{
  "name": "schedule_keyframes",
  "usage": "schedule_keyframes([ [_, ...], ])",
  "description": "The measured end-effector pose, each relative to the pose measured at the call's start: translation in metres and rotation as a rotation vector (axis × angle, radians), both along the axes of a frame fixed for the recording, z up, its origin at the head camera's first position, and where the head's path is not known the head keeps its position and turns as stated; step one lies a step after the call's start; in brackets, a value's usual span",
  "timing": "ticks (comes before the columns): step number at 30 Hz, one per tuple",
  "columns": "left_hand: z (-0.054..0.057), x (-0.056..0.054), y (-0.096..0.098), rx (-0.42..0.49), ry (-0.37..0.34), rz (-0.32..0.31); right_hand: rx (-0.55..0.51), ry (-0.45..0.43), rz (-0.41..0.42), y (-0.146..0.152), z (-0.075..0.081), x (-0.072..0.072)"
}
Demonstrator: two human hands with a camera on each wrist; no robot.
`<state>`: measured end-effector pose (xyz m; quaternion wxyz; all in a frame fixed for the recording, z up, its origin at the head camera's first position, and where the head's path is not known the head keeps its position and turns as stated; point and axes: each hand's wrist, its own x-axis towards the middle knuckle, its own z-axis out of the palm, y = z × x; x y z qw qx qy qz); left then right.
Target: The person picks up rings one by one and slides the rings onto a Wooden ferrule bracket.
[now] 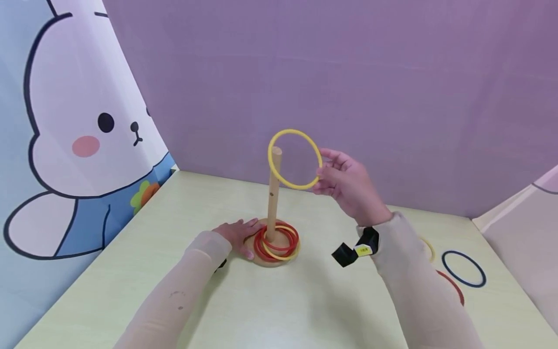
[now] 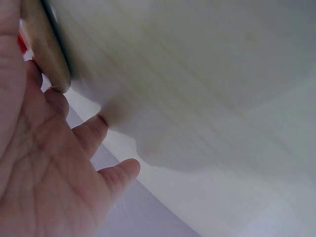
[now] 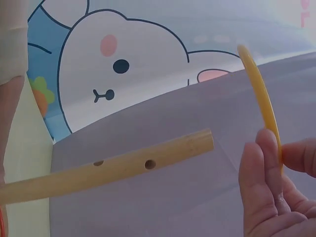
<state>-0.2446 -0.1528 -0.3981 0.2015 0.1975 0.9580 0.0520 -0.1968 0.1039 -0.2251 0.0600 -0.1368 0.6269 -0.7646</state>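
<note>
My right hand point(image 1: 348, 182) pinches a yellow ring point(image 1: 291, 187) by its right side, tilted up near the top of a wooden post point(image 1: 273, 194). In the right wrist view the yellow ring point(image 3: 261, 89) appears edge-on between thumb and fingers, apart from the post point(image 3: 113, 165), which has holes in its side. At the foot of the post my left hand point(image 1: 235, 236) rests against the round wooden base point(image 1: 267, 263) with fingers spread. Several red rings point(image 1: 260, 249) and a yellow one point(image 1: 293, 255) lie around the post on that base. The left wrist view shows the base's edge point(image 2: 52, 54) by the fingers.
On the right of the pale table point(image 1: 314, 305) lie a dark blue ring point(image 1: 464, 282), a red ring point(image 1: 455, 287) and a yellow ring point(image 1: 430, 247), the last two partly behind my right sleeve. A purple backdrop point(image 1: 348, 72) rises behind; a cartoon-printed panel point(image 1: 65, 97) stands left.
</note>
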Motion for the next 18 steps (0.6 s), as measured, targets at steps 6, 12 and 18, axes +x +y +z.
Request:
schedule_keyframes([
  [6, -0.002, 0.001, 0.001, -0.007, -0.003, 0.009, -0.043, -0.004, -0.031, -0.012, -0.002, 0.000],
  [12, -0.002, 0.000, 0.002, -0.008, -0.001, 0.007, -0.044, -0.017, -0.045, -0.020, -0.006, -0.003],
  [18, -0.002, 0.000, 0.000, -0.003, 0.012, -0.004, -0.035, -0.012, -0.038, -0.027, -0.008, -0.005],
])
